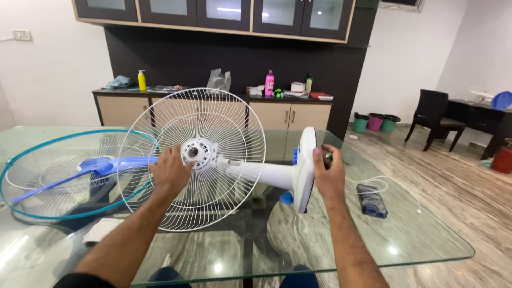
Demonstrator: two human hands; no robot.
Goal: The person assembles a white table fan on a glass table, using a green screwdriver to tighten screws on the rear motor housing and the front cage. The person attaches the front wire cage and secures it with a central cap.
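A white table fan lies on its side on a glass table [416, 242]. Its rear wire guard [224, 128] faces me, with the bare motor hub [198, 153] at its middle. My left hand [170, 173] presses on the guard just left of the hub. My right hand [328, 173] grips the edge of the fan's round white base [305, 168], which has blue feet. To the left lie the front wire guard with a teal rim [32, 154] and the blue fan blade [96, 166] on top of it.
A dark blue phone [372, 201] with a white cable lies on the glass right of the base. A white cloth [101, 230] shows under the glass at the left. Behind stand a cabinet with bottles, three small bins, a dark chair and desk.
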